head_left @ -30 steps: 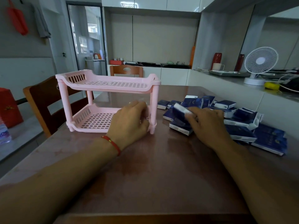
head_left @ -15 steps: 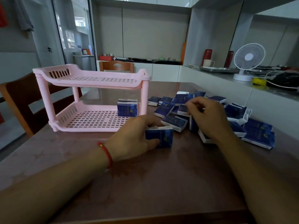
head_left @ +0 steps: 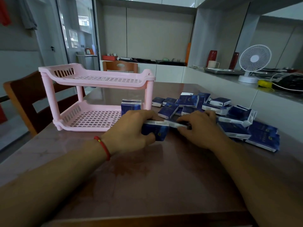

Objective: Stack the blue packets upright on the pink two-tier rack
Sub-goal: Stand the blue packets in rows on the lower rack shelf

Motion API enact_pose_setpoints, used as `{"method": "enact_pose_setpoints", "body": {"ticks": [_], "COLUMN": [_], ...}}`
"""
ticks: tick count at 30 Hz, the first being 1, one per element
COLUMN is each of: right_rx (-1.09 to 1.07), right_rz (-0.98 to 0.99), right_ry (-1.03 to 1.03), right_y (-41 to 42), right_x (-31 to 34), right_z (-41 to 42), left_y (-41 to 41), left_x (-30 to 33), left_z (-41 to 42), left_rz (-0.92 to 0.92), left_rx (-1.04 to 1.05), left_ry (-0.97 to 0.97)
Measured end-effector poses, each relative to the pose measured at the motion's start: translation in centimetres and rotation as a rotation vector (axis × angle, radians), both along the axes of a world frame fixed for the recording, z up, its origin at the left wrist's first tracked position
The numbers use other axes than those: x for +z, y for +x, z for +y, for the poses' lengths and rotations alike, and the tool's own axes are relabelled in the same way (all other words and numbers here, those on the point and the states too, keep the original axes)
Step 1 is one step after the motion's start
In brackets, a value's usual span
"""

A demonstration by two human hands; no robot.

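Beside rack, left hand around packet

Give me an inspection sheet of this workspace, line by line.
Surface: glossy brown table, bare in front of the hands.
Job's things: pink rack on the table's left; one upright packet on its lower tier, upper tier holds nothing seen; loose pile of blue packets lying to the right.
Clutter: nothing seen on the table beyond these.
Grippers: left hand grips a held packet upright on the table; right hand pinches a second packet, blurred.
Cables: white cable on the side counter.
Surroundings: white fan and mug on the counter; wooden chair left of the rack.
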State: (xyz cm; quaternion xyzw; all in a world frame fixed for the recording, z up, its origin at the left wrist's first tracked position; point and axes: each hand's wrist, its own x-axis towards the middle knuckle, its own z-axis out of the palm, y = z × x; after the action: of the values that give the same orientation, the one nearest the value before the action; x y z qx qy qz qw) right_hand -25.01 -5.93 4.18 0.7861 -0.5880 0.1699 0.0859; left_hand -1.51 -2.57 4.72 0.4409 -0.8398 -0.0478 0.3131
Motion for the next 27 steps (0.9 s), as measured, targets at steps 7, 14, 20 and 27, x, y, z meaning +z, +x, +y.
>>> {"method": "enact_pose_setpoints", "body": {"ticks": [7, 14, 20, 27], "right_rx": [0.239, 0.483, 0.373, 0.469], "right_rz": [-0.694, -0.698, -0.572, -0.652], "right_ry": [0.107, 0.45, 0.351, 0.446], "right_y": [-2.0, -0.7, 0.3, 0.4], "right_x": [2.6, 2.2, 1.1, 1.3], "right_z": [1.0, 2.4, 2.0, 2.2], "left_y": [0.6, -0.1, -0.3, 1.1], "left_x": [1.0, 0.5, -0.8, -0.3], "left_z": [-0.3, 0.2, -0.4, -0.9], "left_rz": [0.192, 0.312, 0.194, 0.107], "left_rx": [0.096, -0.086, -0.168, -0.145], "left_ry": [-0.097, 0.328, 0.384, 0.257]}}
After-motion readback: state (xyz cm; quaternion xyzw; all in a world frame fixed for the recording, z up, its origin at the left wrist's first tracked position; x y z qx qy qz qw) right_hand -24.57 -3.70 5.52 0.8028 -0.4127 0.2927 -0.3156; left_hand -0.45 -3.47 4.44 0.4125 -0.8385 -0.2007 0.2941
